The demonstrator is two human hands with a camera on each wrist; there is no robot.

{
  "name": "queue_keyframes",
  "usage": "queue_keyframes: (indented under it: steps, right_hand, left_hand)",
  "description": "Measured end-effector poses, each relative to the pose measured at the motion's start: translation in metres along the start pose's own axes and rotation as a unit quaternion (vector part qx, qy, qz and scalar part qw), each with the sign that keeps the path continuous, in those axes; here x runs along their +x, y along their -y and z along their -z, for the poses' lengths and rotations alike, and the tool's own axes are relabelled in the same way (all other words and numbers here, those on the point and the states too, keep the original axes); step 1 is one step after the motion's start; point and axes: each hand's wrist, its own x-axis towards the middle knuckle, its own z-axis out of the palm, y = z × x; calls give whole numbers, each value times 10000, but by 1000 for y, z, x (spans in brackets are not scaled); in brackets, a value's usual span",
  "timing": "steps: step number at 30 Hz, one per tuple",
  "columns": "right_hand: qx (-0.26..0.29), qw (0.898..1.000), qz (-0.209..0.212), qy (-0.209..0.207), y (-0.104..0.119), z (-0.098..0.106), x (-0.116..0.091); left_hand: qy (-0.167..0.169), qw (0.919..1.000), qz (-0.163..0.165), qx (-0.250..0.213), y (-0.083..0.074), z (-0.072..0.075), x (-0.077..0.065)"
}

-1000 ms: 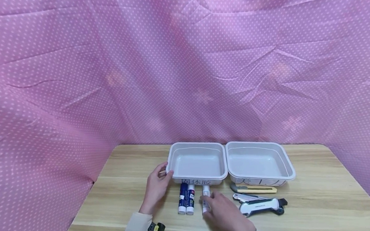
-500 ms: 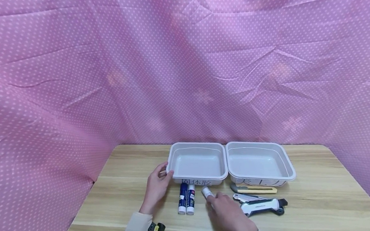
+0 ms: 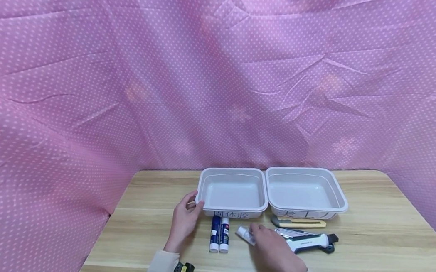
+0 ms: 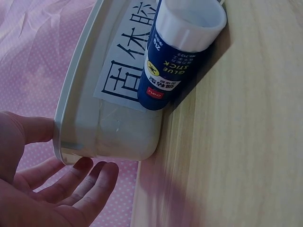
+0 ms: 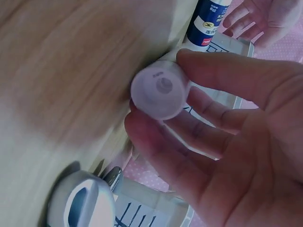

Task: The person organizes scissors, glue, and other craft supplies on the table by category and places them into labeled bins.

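My right hand (image 3: pixel 272 247) pinches a white glue stick (image 3: pixel 245 235) between thumb and fingers, close above the tabletop; in the right wrist view its round end (image 5: pixel 154 94) faces the camera. The stick slants, its far end pointing left. My left hand (image 3: pixel 185 219) holds the front left corner of a white plastic tray (image 3: pixel 265 191), thumb at the rim and fingers beside the wall. In front of this tray lie a dark blue glue stick (image 3: pixel 215 234) and a blue-and-white glue stick (image 3: pixel 224 235), side by side. The tray's front carries a label with Chinese characters (image 4: pixel 125 71).
A second white tray (image 3: pixel 335 187), also labelled, stands against the first on the right. Before it lie a yellow utility knife (image 3: pixel 302 223), a silver utility knife (image 3: pixel 289 232) and a white-and-black one (image 3: pixel 308 242). Pink dotted cloth (image 3: pixel 215 90) hangs behind the wooden table (image 3: pixel 388 225).
The white glue stick, upright in the picture earlier, has turned slantwise in my right hand, which has shifted slightly right. My left hand stays at the tray.
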Motion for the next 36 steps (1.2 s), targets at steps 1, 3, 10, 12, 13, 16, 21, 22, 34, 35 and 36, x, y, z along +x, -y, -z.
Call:
queue_keyframes:
  steps: [1,3,10,12,13,16,21,22,34,35,36]
  right_hand:
    - [8,10000,51,7,-1,0,0]
    - [27,9999,159,-17,-1,0,1]
    - [-124,9974,603,-369,-3,0,2]
    - [-147,9956,768,-515,-3,0,2]
    - [-148,9945,852,-591,-3,1,2]
    - [-136,9914,1054,-763,-1,3,0]
    - [-174,9880,1156,-1010,4,11,-4]
    - [-220,9877,1138,-1047,4,12,-4]
    - [-319,9827,1153,-1411,3,27,-4]
    - [-336,9816,1176,-1468,3,28,-4]
    - [-348,9809,1180,-1503,3,30,-4]
  left_hand:
    - [0,10000,8,9,0,0,0]
    - [3,10000,9,14,0,0,0]
    - [81,10000,15,21,-1,-1,-1]
    - [75,10000,39,46,-1,-1,0]
    - [62,10000,40,63,-1,-1,0]
    - [33,10000,10,82,-2,-1,0]
    - [10,9999,57,85,-1,0,-1]
    - [15,9999,69,76,-1,1,-1]
    - [24,9999,105,116,-1,1,-1]
    - [25,9999,64,119,-1,1,-1]
    - [18,9999,51,105,-1,1,-1]
